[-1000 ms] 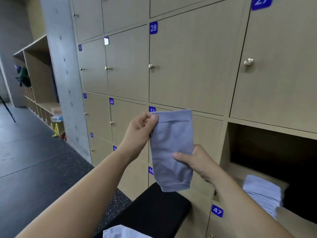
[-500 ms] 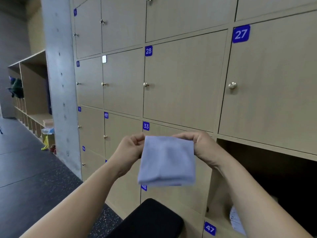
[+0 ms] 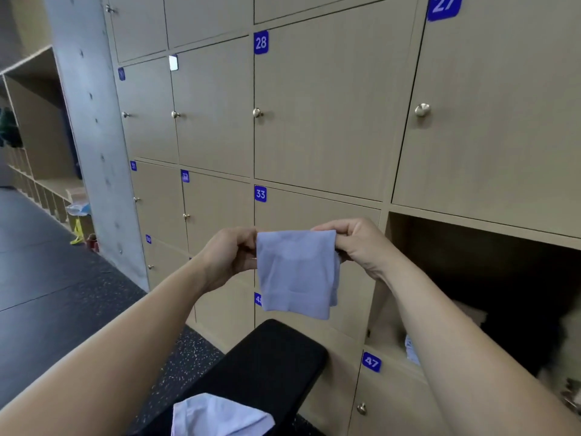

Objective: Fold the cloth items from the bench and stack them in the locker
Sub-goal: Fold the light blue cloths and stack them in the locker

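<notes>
A folded light-blue cloth (image 3: 297, 275) hangs in the air in front of the lockers. My left hand (image 3: 231, 256) pinches its top left corner and my right hand (image 3: 358, 243) pinches its top right corner. Below it lies the black bench (image 3: 267, 363), with another pale cloth (image 3: 217, 416) lying unfolded on its near end. To the right the open locker (image 3: 471, 297) is dark inside; a sliver of the stacked cloths (image 3: 411, 354) shows behind my right forearm.
Closed wooden lockers with blue number tags and round knobs (image 3: 422, 109) fill the wall. A grey concrete pillar (image 3: 94, 136) stands to the left, with open shelving (image 3: 34, 146) and dark floor (image 3: 47, 278) beyond.
My right hand rose from the cloth's lower edge to its top, folding the cloth in half. Both hands now hold the shorter cloth by its upper corners.
</notes>
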Demonstrator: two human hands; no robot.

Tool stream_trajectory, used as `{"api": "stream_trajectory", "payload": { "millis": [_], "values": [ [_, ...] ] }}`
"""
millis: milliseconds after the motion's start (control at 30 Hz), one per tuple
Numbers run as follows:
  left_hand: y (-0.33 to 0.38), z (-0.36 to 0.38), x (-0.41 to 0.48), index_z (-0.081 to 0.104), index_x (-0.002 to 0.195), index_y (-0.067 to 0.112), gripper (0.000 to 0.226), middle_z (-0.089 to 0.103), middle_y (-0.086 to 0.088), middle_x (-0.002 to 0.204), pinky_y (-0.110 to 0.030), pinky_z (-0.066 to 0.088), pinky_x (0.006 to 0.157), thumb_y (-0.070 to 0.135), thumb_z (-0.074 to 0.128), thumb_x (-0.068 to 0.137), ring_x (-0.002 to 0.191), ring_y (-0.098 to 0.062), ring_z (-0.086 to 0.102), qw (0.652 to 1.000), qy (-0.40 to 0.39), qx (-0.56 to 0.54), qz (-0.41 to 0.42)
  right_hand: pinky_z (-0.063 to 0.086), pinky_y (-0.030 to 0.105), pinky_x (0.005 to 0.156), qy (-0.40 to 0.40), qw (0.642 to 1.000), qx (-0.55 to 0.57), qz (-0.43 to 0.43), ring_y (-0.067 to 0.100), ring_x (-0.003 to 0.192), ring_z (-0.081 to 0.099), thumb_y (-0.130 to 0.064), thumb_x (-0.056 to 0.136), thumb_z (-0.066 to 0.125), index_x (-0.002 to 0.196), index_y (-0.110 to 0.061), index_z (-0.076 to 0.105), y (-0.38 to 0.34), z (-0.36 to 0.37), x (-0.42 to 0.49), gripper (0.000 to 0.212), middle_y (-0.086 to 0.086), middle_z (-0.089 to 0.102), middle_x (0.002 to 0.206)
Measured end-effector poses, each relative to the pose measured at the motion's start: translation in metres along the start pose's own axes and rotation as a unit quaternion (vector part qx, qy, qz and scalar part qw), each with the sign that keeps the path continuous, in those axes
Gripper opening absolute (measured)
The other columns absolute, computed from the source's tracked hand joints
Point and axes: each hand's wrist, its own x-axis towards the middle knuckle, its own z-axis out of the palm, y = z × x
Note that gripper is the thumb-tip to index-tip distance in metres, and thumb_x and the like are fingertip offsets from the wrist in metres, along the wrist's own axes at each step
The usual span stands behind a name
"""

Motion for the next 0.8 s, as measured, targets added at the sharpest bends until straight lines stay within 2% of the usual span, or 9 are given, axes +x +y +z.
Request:
{"api": "stream_trajectory", "payload": {
  "millis": [67,133,233,300,367,500,567,700,800],
  "values": [
    [-0.001,0.002,-0.001,0.066,0.095,-0.004,0.037,0.069,-0.013,0.094,-0.026,0.055,0.068,0.010,0.036,0.078,0.081,-0.022,0.062,1.000,0.002,-0.011,-0.021,0.049,0.020,0.052,-0.011,1.000,-0.007,0.014,0.015,0.066,0.060,0.004,0.090,0.054,0.100,-0.003,0.074,0.005,0.005,-0.003,0.023,0.015,0.071,0.087],
    [-0.002,0.006,-0.003,0.072,0.089,0.005,0.038,0.073,-0.006,0.091,-0.025,0.054,0.068,0.022,0.041,0.076,0.079,-0.018,0.064,0.997,-0.022,0.080,-0.003,0.047,0.019,0.051,-0.027,0.999,-0.008,0.026,0.012,0.062,0.060,0.004,0.090,0.055,0.099,-0.002,0.073,0.009,0.009,-0.006,0.022,0.015,0.070,0.085],
    [-0.003,0.019,-0.002,0.070,0.076,0.011,0.042,0.069,0.007,0.075,-0.025,0.046,0.066,0.038,0.047,0.099,0.072,-0.016,0.059,0.972,-0.039,0.232,0.027,0.048,0.019,0.051,-0.048,0.998,0.001,0.038,0.012,0.061,0.060,0.002,0.090,0.055,0.097,-0.004,0.073,0.015,0.015,-0.009,0.020,0.015,0.069,0.083],
    [-0.008,0.026,0.003,0.062,0.071,0.006,0.058,0.056,0.003,0.067,-0.026,0.037,0.061,0.060,0.053,0.091,0.062,-0.013,0.048,0.948,-0.048,0.310,0.052,0.049,0.020,0.052,-0.061,0.997,0.008,0.039,0.012,0.062,0.061,-0.001,0.090,0.057,0.091,-0.009,0.074,0.017,0.017,-0.012,0.018,0.013,0.069,0.080],
    [-0.014,0.031,0.006,0.059,0.072,0.002,0.068,0.052,-0.003,0.069,-0.027,0.037,0.061,0.070,0.057,0.081,0.061,-0.012,0.046,0.932,-0.080,0.345,0.073,0.050,0.020,0.052,-0.065,0.997,0.007,0.042,0.013,0.064,0.062,-0.002,0.091,0.058,0.086,-0.013,0.073,0.020,0.017,-0.014,0.019,0.010,0.069,0.078],
    [-0.021,0.041,0.008,0.060,0.065,0.012,0.049,0.055,-0.004,0.073,-0.023,0.040,0.060,0.058,0.061,0.080,0.060,-0.010,0.049,0.932,-0.090,0.339,0.088,0.048,0.020,0.050,-0.065,0.996,0.022,0.064,0.015,0.063,0.056,-0.001,0.088,0.054,0.085,-0.012,0.074,0.028,0.011,-0.019,0.024,0.011,0.065,0.075],
    [-0.024,0.048,0.007,0.062,0.068,0.012,0.043,0.055,-0.001,0.072,-0.017,0.040,0.058,0.051,0.061,0.085,0.059,-0.007,0.049,0.937,-0.086,0.325,0.091,0.047,0.021,0.050,-0.054,0.992,0.072,0.090,0.016,0.062,0.051,-0.009,0.082,0.056,0.091,-0.005,0.075,0.034,0.005,-0.022,0.021,0.013,0.058,0.075],
    [-0.034,0.061,0.006,0.063,0.084,0.003,0.057,0.061,0.006,0.070,-0.017,0.043,0.062,0.059,0.055,0.082,0.062,-0.005,0.055,0.956,-0.083,0.271,0.071,0.045,0.022,0.055,-0.059,0.992,0.073,0.083,0.013,0.063,0.053,-0.020,0.088,0.065,0.084,-0.007,0.071,0.045,-0.005,-0.032,0.014,0.004,0.059,0.069],
    [-0.043,0.068,0.009,0.060,0.092,-0.002,0.066,0.066,-0.013,0.079,-0.030,0.046,0.068,0.064,0.053,0.088,0.070,-0.015,0.061,0.965,-0.093,0.239,0.054,0.043,0.020,0.059,-0.052,0.991,0.097,0.080,0.011,0.063,0.055,-0.032,0.087,0.066,0.074,-0.015,0.069,0.056,-0.013,-0.041,0.022,-0.003,0.061,0.065]
  ]
}}
